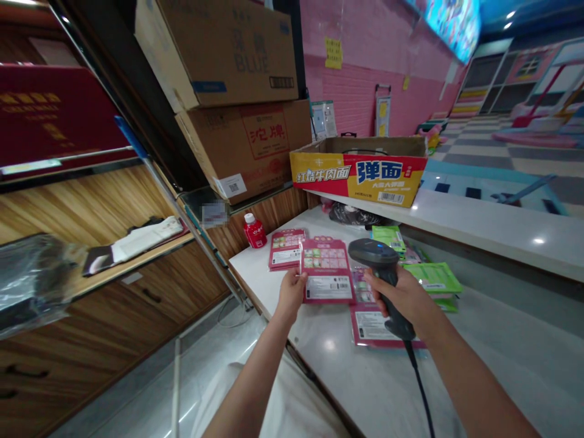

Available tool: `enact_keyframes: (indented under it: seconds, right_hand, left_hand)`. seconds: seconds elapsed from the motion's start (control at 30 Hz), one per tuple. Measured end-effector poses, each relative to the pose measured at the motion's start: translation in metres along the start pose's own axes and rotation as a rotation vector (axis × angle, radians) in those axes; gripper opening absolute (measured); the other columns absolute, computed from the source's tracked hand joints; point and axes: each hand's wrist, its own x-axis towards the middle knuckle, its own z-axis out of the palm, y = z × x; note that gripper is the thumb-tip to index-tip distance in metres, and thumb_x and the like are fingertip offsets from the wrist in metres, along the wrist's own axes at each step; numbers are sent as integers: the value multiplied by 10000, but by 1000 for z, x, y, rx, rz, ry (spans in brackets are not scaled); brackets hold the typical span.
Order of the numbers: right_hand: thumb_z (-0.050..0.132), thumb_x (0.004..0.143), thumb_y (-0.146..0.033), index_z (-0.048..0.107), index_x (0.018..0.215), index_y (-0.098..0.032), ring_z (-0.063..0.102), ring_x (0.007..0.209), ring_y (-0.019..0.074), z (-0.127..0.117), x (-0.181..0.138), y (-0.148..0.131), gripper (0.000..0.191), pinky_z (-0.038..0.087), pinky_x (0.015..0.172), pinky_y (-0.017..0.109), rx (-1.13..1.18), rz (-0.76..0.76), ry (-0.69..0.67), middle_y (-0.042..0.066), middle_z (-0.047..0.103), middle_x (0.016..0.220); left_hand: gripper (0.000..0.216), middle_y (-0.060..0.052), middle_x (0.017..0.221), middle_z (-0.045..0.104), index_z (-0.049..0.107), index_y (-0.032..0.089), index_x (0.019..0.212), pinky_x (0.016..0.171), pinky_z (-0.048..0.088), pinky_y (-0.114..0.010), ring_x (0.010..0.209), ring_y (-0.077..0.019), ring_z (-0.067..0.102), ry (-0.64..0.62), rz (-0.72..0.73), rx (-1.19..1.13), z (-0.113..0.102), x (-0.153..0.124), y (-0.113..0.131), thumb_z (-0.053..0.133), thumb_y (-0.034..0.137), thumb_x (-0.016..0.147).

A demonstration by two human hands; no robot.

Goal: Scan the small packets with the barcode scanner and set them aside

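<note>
My left hand (pixel 292 293) pinches the left edge of a pink flat package (pixel 326 261), whose printed back with a white barcode label faces me. In my right hand (pixel 406 298) is a black barcode scanner (pixel 375 252), gripped by its handle, with a small blue light on top and its head toward the package. Its cable (pixel 422 389) runs down toward me. Another pink package (pixel 283 257) lies on the counter to the left, behind the held one. More pink packages (pixel 370 331) lie beneath the scanner, partly hidden by my right hand.
Green packets (pixel 433 278) lie right of the scanner. A small red bottle (pixel 254 231) stands at the counter's (pixel 328 359) back left. An open yellow-and-red carton (pixel 360 176) sits on the raised ledge (pixel 493 225). Stacked brown boxes (pixel 260 143) rise at the left, beside wooden cabinets (pixel 118 328).
</note>
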Motion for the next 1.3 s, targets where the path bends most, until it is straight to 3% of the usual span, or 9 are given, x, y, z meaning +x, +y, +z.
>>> enact_keyframes:
  seconds: [0.13,0.27,0.43,0.8,1.03,1.13,1.3]
  right_hand:
    - [666,713,-478,511,754,-209,436,319,83,10,-2,7,313,362,320,199,-42,6,-81,-84,506,458]
    - [646,728,-474,507,790,-210,446,324,88,21,-2,17,305,376,312,201,-88,46,-113,-88,514,465]
    - [642,727,-476,497,753,-207,456,316,96,25,0,25,306,386,311,209,-139,71,-157,-86,497,440]
    - [647,729,-476,483,731,-217,421,296,92,23,-1,25,306,367,306,205,-117,61,-145,-90,488,403]
    - [629,743,-483,479,696,-212,418,294,84,26,-3,18,313,361,318,200,-91,97,-136,-83,482,381]
    - [632,742,-482,489,724,-211,418,308,84,24,-3,15,307,362,317,198,-76,74,-118,-89,479,394]
    - [620,759,-478,484,770,-213,437,324,90,16,1,16,298,384,322,208,-122,47,-118,-95,493,428]
  left_hand:
    - [172,-32,802,611,506,199,805,702,486,-297,764,-173,588,369,346,138,-7,29,-11,485,363,850]
    - [119,-39,850,591,505,198,851,748,463,-297,809,-175,560,521,433,182,-17,41,-25,435,292,870]
    - [143,-34,858,591,495,203,860,725,455,-280,806,-173,563,516,397,171,-23,41,-36,417,318,893]
    - [109,-18,809,572,504,206,835,692,435,-273,759,-167,539,542,396,192,-22,40,-36,434,275,883]
    - [175,-30,840,614,517,195,873,689,485,-281,762,-163,586,489,372,13,-21,37,-32,470,364,873]
    - [267,-47,889,645,553,177,956,703,506,-288,779,-166,616,544,356,-72,-30,38,-30,498,417,853]
    - [343,-70,845,672,636,133,934,670,494,-279,746,-178,621,640,340,50,-55,61,-18,508,433,829]
